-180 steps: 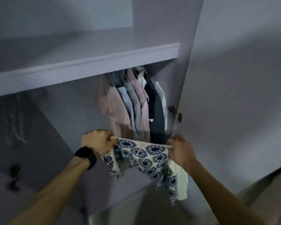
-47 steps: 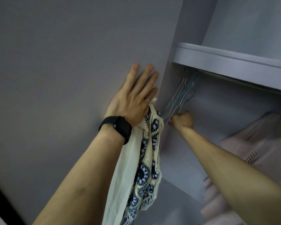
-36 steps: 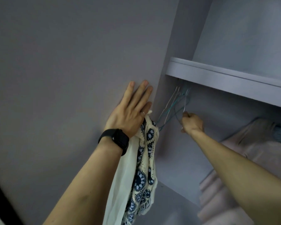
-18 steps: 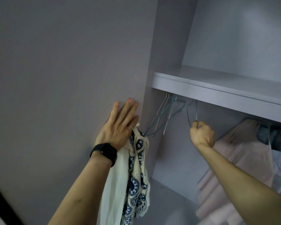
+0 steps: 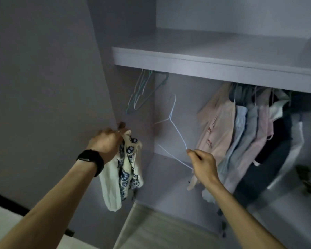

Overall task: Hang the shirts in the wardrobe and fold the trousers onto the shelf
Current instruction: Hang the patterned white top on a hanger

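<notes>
My left hand [image 5: 106,143] grips a cream shirt with a blue flower pattern [image 5: 123,169], which hangs bunched below my fist beside the edge of the open wardrobe door [image 5: 48,97]. In front of the wardrobe's hanging space, my right hand [image 5: 204,163] pinches a thin white wire hanger [image 5: 172,121] by its lower corner. The hanger is off the rail, with its hook pointing up. Several empty wire hangers [image 5: 142,92] hang at the left end of the rail, under the shelf [image 5: 205,66].
Several shirts in pink, pale blue, grey and dark tones [image 5: 246,133] hang close together on the right side of the rail. The shelf top above them is bare. Below is the wardrobe floor [image 5: 169,229].
My right hand has taken one white hanger off the rail and brought it down. My left hand has left the door, where it lay flat, and now grips the patterned shirt lower down.
</notes>
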